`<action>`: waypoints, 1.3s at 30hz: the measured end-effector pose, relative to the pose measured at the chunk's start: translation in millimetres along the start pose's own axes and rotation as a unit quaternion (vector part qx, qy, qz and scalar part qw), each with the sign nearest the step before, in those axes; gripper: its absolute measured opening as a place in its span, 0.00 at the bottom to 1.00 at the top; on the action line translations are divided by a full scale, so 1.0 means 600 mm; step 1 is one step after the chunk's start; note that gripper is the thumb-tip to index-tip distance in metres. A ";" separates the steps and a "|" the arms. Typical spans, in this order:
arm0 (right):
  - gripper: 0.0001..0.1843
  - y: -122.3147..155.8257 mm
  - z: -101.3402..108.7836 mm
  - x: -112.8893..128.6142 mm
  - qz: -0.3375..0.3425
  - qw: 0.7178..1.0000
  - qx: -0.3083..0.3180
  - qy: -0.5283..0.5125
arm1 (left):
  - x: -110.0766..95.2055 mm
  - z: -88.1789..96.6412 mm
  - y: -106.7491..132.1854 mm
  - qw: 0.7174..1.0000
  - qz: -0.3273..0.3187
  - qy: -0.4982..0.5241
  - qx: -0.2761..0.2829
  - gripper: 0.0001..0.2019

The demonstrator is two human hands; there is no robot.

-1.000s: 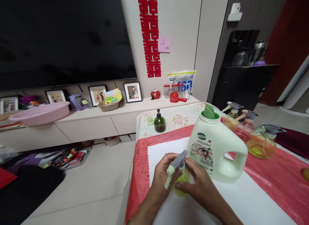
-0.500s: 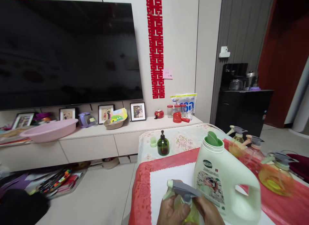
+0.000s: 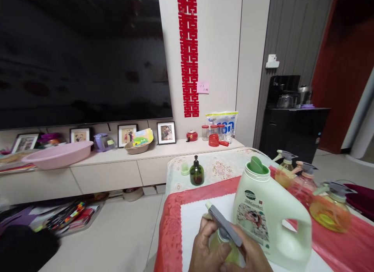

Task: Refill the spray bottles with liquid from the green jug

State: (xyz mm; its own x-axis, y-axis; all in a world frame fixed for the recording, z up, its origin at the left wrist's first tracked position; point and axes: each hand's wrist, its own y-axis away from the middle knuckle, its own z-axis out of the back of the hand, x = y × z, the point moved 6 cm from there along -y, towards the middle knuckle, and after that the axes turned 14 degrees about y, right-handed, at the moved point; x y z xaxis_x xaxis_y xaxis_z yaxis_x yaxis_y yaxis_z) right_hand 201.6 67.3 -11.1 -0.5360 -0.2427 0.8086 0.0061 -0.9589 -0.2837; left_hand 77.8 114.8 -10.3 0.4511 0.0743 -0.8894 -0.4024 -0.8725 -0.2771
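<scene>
At the bottom edge both my hands wrap a small yellow-green spray bottle (image 3: 217,246) with a grey trigger head (image 3: 223,225). My left hand (image 3: 204,252) grips the bottle's left side with fingers curled. My right hand (image 3: 253,256) is closed around the neck under the trigger head. Just right of them stands a big pale-green detergent jug (image 3: 271,221) with an open green spout (image 3: 257,166), on a white mat (image 3: 191,221) over a red tablecloth (image 3: 169,233).
Three spray bottles (image 3: 330,205) stand at the right of the table; a dark green pump bottle (image 3: 196,172) and a small green cap (image 3: 185,169) at its far end. Behind are a low cabinet (image 3: 111,170) with a pink basin (image 3: 57,153), frames, jars, and a large TV (image 3: 82,61).
The camera has tilted up, so my hands dropped to the frame's bottom edge. The trigger head has turned in my hands, its nozzle now pointing up-left.
</scene>
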 end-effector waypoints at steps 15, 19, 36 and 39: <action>0.42 0.007 -0.009 -0.027 -0.031 0.998 -0.019 0.042 | -0.017 0.003 0.019 0.978 -0.118 -0.126 -0.117 0.17; 0.46 0.009 -0.017 -0.042 -0.003 0.999 -0.038 0.004 | -0.027 0.001 0.016 0.984 -0.093 -0.140 -0.063 0.15; 0.49 0.006 -0.012 -0.002 -0.050 0.999 0.004 -0.007 | -0.053 -0.010 0.019 0.971 -0.098 -0.192 -0.108 0.09; 0.51 0.005 -0.007 0.009 -0.078 0.996 0.007 -0.036 | -0.058 -0.011 0.017 0.974 -0.093 -0.187 -0.088 0.10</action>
State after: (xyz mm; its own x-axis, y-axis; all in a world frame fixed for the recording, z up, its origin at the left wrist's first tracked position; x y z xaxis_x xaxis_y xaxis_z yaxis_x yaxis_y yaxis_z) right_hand 194.9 63.6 -9.8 -0.4693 -0.1007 0.8773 -0.0601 -0.9875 -0.1455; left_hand 63.2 100.4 20.4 0.1691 0.3808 -0.9090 -0.1829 -0.8942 -0.4086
